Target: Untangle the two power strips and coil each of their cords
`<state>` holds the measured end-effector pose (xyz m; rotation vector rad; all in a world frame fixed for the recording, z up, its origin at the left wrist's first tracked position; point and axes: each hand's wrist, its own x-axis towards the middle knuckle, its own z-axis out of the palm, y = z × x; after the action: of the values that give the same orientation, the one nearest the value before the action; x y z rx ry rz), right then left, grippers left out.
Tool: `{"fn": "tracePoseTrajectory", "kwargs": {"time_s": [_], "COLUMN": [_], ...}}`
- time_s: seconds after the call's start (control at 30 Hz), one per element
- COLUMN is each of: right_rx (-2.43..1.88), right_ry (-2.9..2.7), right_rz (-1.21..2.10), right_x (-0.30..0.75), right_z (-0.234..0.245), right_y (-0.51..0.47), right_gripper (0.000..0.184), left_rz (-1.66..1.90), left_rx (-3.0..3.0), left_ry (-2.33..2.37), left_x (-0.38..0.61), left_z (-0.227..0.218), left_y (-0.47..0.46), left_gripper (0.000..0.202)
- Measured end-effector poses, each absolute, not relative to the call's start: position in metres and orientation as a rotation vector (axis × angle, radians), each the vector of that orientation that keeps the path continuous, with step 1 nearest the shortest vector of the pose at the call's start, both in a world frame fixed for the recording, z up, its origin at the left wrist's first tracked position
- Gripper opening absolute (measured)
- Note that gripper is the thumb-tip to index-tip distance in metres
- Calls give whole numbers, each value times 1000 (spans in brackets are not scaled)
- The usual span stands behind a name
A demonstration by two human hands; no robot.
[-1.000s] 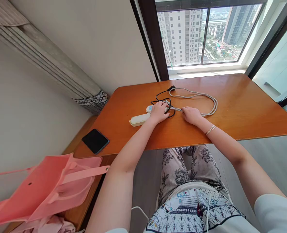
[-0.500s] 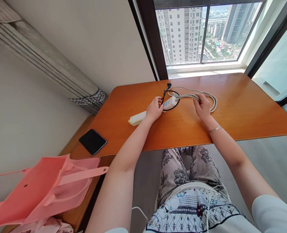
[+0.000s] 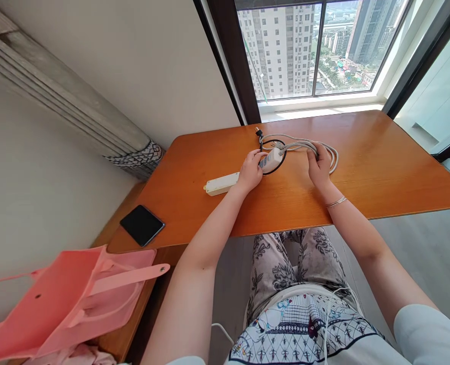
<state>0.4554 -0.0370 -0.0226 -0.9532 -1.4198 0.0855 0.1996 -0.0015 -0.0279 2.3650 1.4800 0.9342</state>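
The white power strip lies on the desk, its far end gripped by the left hand. The right hand closes around the grey cable coiled just beyond it. A black cord loops between the hands.

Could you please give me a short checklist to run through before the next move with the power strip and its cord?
1. Left hand grips the power strip: ok.
2. Right hand on the gathered grey cord: ok.
3. Cord loops bundled on the table, none over the edge: ok.
4. Black cable free of the strip: not ok, it circles the strip's end.
5. Black plug disconnected: ok, lying loose.
6. Phone out of the way: ok.
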Motion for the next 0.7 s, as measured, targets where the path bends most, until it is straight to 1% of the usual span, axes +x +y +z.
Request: {"fn": "tracePoseTrajectory", "kwargs": {"time_s": [0.17, 0.23, 0.33, 0.47, 0.6, 0.7], "right_rx": [-944, -958, -922, -904, -997, -1044], "right_ry": [-1418, -1425, -1448, -1458, -1448, -1452], "right_rz": [108, 115, 121, 107, 94, 109], "right_x": [455, 455, 455, 455, 453, 451], "right_z": [-21, -21, -23, -25, -23, -21], "right_y": [-38, -39, -41, -43, -44, -46], "right_gripper": [33, 34, 34, 34, 37, 41], "left_rz": [653, 582, 578, 751, 956, 955], "left_rx": [2368, 2351, 2334, 2364, 2427, 2477], "left_ry": [1365, 1385, 1474, 1475, 1484, 1525], "left_x": [189, 190, 197, 205, 203, 201], "left_z": [-27, -27, -28, -28, -24, -19], "left_y": [8, 10, 12, 9, 0, -8], "left_gripper": [75, 80, 72, 61, 54, 49]}}
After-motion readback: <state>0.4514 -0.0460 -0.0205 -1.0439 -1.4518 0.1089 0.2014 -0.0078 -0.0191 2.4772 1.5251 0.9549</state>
